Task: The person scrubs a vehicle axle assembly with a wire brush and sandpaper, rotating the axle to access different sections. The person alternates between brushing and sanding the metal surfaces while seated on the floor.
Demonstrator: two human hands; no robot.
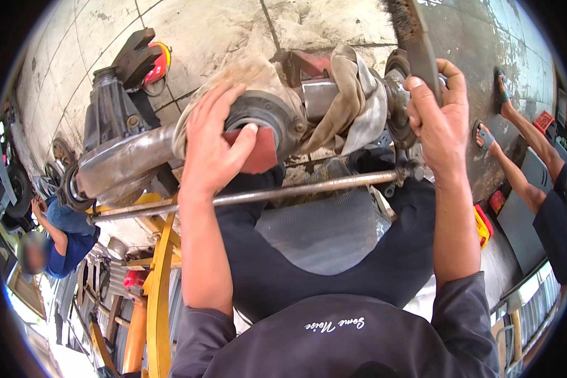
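Across the floor in front of me lies a heavy vehicle axle (123, 159) with a round, ringed opening (272, 112) at its middle. My left hand (213, 135) rests at this opening, thumb over a folded piece of red sandpaper (261, 151) and fingers on the beige cloth (249, 72) draped round the ring. In my right hand (440, 116) is the handle of a wire brush (420, 47), raised above the axle's right end, its dark bristles upward. Another twisted rag (346, 104) wraps the axle to the right of the opening.
A long metal rod (309, 189) crosses in front of my knees. A dark differential casting (116, 104) stands at the far left, with a red-yellow round object (157, 66) behind it. Yellow frame (160, 296) is lower left. One person (63, 242) is at left; another's legs (520, 170) show at right.
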